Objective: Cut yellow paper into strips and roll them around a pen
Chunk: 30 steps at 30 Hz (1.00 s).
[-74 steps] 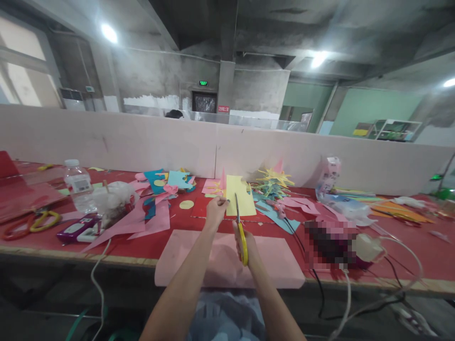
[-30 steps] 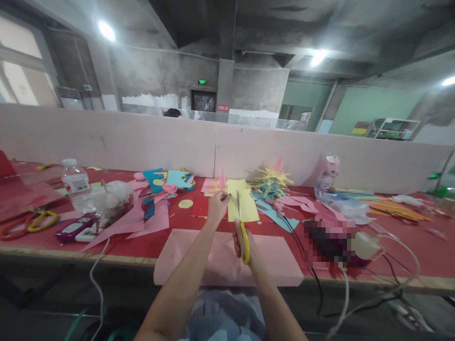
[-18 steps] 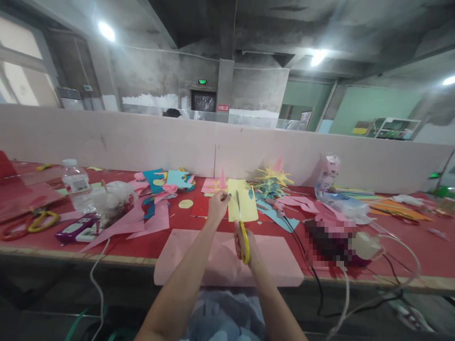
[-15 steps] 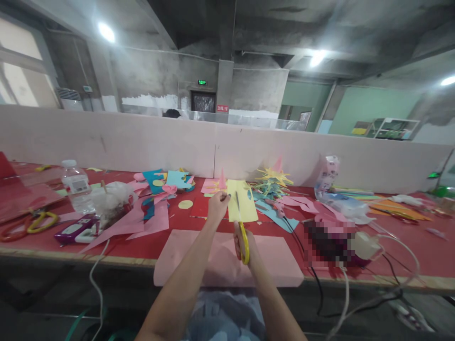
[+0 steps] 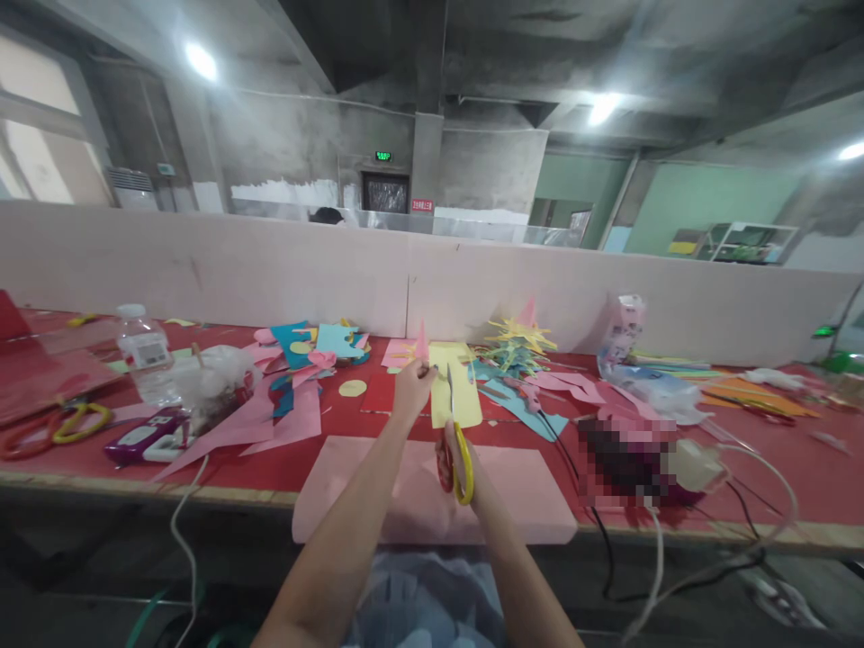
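A yellow sheet of paper (image 5: 442, 396) is pinched at its left edge by my left hand (image 5: 414, 389). My right hand (image 5: 465, 463) is closed round the handles of a pair of scissors (image 5: 463, 463), one loop yellow and the other red. The scissor blades point away from me and lie over the yellow sheet, which has a cut-out at its right side. Just behind my left hand stands a pink paper cone (image 5: 422, 340). A layered tree of yellow and green paper (image 5: 518, 346) stands to the right of the sheet.
A pink padded sheet (image 5: 364, 477) covers the front edge of the red table (image 5: 249, 472). Coloured paper scraps (image 5: 297, 414), a water bottle (image 5: 145, 355) and a purple power strip (image 5: 145, 438) lie left. Cables and a plastic bag (image 5: 665, 396) are right. A pale partition (image 5: 303, 270) stands behind.
The yellow sheet has shifted and turned slightly, with its lower right corner now rounded. The scissors have moved slightly left with my right hand; my left hand has barely moved.
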Motion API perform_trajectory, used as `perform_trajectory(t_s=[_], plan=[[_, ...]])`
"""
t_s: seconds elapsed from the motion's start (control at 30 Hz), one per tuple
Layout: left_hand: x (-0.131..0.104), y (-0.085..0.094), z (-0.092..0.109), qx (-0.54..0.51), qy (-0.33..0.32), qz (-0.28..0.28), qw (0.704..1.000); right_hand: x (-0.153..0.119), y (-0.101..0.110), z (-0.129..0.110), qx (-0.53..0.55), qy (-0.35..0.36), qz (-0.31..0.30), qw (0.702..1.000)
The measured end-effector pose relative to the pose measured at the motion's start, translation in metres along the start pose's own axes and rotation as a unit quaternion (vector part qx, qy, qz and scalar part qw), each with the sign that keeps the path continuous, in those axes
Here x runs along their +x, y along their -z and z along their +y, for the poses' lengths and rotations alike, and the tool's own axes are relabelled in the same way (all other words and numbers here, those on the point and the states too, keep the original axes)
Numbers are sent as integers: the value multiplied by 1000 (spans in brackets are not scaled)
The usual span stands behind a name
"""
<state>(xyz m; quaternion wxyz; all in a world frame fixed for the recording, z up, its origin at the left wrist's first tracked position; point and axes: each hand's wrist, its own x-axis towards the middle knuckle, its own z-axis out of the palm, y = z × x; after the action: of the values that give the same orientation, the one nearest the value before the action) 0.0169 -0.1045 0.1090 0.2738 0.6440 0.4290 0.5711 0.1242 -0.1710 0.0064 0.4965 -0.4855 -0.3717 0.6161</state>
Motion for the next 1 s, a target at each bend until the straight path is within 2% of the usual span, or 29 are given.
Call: perform_trajectory(t_s=[0.47,0.73,1.0], plan=[[-8,0,5,-2,-11,-18,1000,-8,-6,-7,-3,32,13,999],[-9,-2,2,-2,-12,-19,1000,-15,-11,-18,0,8,38,999],[-8,-1,4,-5,-12,-23,1000,-16,-10,-16,0,33,63,997]])
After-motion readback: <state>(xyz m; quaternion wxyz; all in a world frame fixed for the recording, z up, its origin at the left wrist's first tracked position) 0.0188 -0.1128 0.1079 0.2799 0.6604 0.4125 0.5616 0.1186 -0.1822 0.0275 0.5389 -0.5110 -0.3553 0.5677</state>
